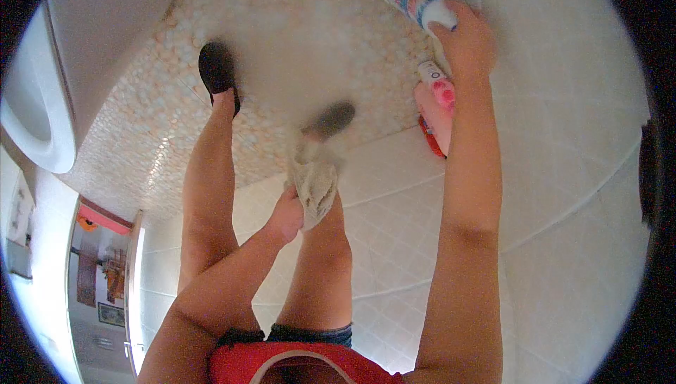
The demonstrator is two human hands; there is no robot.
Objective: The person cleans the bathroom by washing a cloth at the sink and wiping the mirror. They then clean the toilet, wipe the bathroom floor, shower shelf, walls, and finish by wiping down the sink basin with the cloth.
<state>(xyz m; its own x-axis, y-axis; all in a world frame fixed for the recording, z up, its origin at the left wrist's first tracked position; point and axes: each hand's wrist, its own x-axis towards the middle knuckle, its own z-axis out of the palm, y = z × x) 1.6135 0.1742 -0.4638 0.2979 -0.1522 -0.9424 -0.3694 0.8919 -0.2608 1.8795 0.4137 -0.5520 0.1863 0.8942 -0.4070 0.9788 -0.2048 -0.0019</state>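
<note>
My right hand [470, 45] is closed round the white end of a blue, white and red bottle [417, 2], held tilted near the wall at the upper right. Lower down, near the middle, my left hand [286, 216] grips a crumpled, pale cloth [314, 185] that hangs in front of my leg. Below my right hand, partly behind my forearm, stand a pink and white bottle [441, 90] and a red item [429, 136].
A white toilet [60, 116] stands at the left. The floor [282, 25] has a pebble pattern, and pale tiles cover the wall [563, 137] at the right. My feet wear dark slippers [215, 67]. A doorway shows at the lower left.
</note>
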